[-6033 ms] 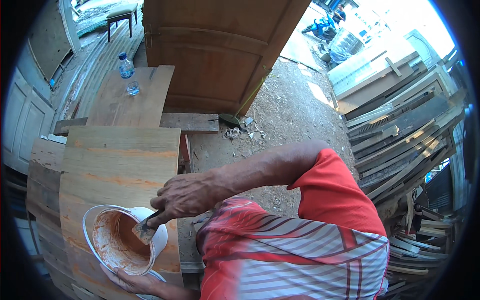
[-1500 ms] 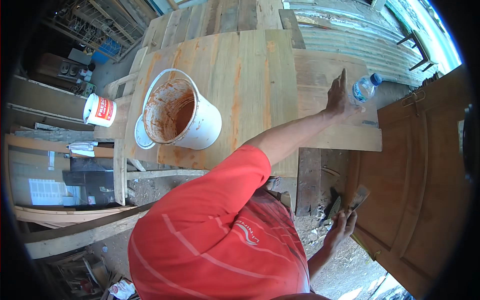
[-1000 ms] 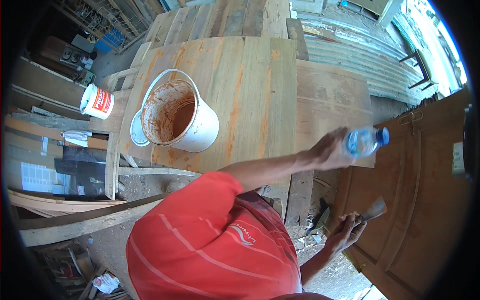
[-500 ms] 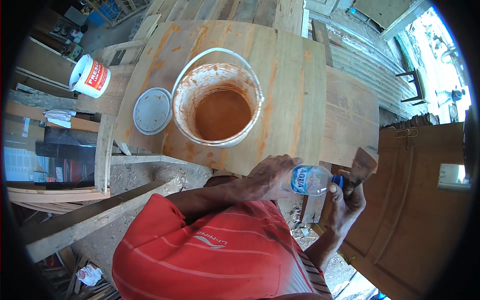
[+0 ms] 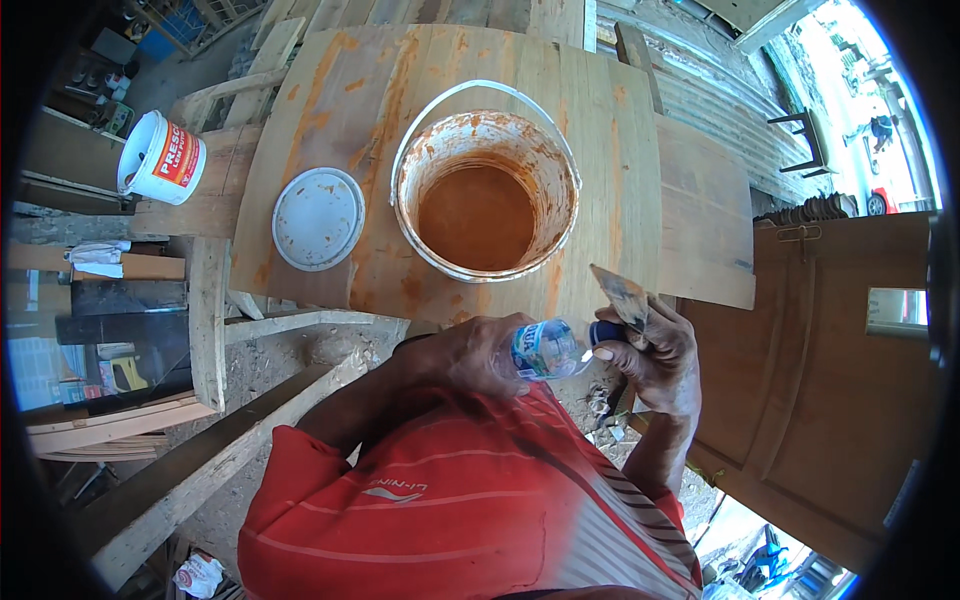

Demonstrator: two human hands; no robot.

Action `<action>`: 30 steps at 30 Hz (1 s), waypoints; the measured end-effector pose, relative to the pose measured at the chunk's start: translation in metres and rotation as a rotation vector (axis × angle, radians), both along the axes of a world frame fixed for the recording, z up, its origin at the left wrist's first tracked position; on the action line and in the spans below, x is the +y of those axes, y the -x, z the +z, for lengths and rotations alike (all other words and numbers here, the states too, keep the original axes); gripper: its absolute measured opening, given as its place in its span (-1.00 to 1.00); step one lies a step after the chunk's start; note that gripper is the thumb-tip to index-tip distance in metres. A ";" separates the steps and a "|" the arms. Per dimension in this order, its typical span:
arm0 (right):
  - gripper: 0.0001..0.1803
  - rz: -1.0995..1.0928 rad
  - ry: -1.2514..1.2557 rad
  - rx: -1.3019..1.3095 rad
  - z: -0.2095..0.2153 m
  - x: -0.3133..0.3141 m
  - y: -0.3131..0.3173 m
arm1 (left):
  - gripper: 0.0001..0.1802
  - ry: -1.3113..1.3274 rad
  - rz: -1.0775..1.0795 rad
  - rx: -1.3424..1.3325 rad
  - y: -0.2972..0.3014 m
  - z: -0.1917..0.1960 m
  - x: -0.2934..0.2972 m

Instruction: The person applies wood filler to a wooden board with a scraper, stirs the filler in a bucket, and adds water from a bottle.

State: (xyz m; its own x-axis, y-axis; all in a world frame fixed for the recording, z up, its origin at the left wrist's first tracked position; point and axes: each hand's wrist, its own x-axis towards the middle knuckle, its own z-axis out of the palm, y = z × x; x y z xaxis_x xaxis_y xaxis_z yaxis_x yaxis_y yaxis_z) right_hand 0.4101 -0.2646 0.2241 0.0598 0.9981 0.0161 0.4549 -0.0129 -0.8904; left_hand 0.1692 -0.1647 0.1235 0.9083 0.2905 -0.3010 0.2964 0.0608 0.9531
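Wrapped around a clear plastic bottle (image 5: 548,352) with a blue label is my left hand (image 5: 478,352), in front of my chest. My right hand (image 5: 658,368) is closed on a putty knife (image 5: 622,297) with a stained, flat blade. Its thumb and fingers also grip the dark blue bottle cap (image 5: 605,333) beside the bottle's neck; I cannot tell whether the cap is off the neck. Beyond my hands, a large white bucket (image 5: 545,165) with its handle raised stands on a wooden panel (image 5: 620,150). Orange-brown paste (image 5: 475,220) fills its lower part. The bucket's inner wall is smeared.
A round white lid (image 5: 318,218) lies left of the bucket. Farther left, a white tub (image 5: 165,160) with a red label lies tilted on a plank. A brown door (image 5: 800,370) stands at right. A thick timber beam (image 5: 215,470) crosses the lower left.
Both hands have moved left and closer to my body with the bottle, cap and putty knife. The putty knife's blade now points up and left. The view has shifted slightly.
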 end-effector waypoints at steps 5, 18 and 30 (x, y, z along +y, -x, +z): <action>-0.61 0.249 -0.105 0.114 -0.007 0.009 0.005 | -0.17 0.150 0.035 -0.063 0.022 -0.001 0.005; -0.56 0.158 -0.032 0.108 -0.008 0.014 0.026 | -0.19 -0.058 0.126 0.099 0.046 0.016 -0.002; -0.55 -0.070 -0.334 0.485 -0.016 0.011 0.005 | -0.02 -0.160 0.171 0.069 0.076 0.023 0.007</action>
